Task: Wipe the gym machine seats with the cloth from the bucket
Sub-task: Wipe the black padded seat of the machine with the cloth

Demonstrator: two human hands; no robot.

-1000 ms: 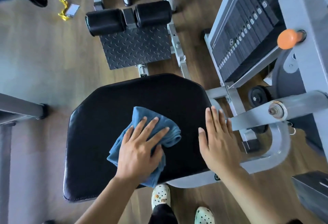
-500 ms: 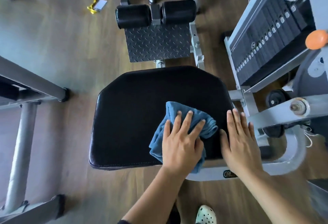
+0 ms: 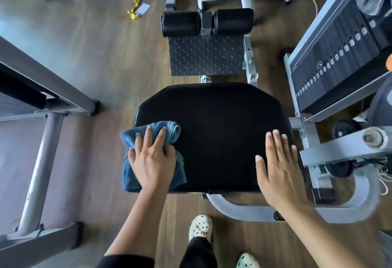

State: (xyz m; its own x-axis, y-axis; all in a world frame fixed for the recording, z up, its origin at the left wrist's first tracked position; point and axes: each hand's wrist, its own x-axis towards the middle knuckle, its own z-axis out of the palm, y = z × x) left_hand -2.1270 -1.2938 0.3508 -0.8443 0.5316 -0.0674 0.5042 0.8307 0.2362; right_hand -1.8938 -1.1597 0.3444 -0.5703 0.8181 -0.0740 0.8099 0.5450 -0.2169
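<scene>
A black padded machine seat [image 3: 214, 123] fills the middle of the head view. A crumpled blue cloth [image 3: 135, 174] lies on the seat's near left corner and hangs a little over its edge. My left hand [image 3: 151, 158] presses flat on the cloth with fingers spread. My right hand [image 3: 277, 165] rests flat on the seat's near right corner, fingers straight and together. No bucket is in view.
Beyond the seat are a diamond-plate footplate [image 3: 206, 55] and two black roller pads [image 3: 206, 22]. A weight stack [image 3: 339, 55] and grey frame tubes [image 3: 350, 199] stand at the right. Another machine's grey frame [image 3: 42, 161] is at the left. Wooden floor surrounds everything.
My left hand has slid the cloth from the seat's near right part across to its near left corner. My right hand has stayed on the right corner. The camera has shifted.
</scene>
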